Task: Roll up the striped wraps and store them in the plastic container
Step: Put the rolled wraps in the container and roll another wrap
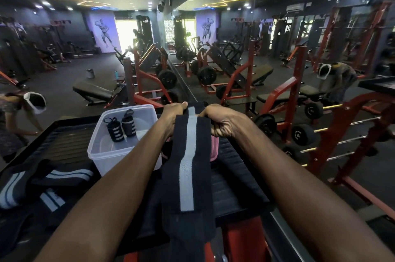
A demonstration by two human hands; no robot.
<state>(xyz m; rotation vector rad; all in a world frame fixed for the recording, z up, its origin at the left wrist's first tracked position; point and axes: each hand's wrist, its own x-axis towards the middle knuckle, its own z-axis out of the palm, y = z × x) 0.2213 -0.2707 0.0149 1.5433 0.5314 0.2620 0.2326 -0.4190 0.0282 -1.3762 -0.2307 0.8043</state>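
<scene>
Gym scene, seen from a head cam looking down at two bare arms over a dark padded bench (235,178). Left hand (174,112) and right hand (222,120) each have a clenched grip on the far end of one long striped wrap (188,167), black w/ a pale centre stripe. It hangs flat and unrolled from the hands toward the viewer, near end past the bench's near edge.

Progress, as a judgement: approx. partway. Two rolled wraps (120,126) already stand inside the clear plastic container (100,154), which sits at the bench's far-left area, just beside the left forearm. The held wrap isn't rolled yet. More unrolled wraps (42,184) lie heaped at the near-left corner, so several remain.

Room to move: container is open-topped w/ spare space beside the two rolls. Something pink (213,148) shows behind the held wrap; can't tell what. Bench's right edge drops off toward red weight racks (333,133), so the right side has little margin.
</scene>
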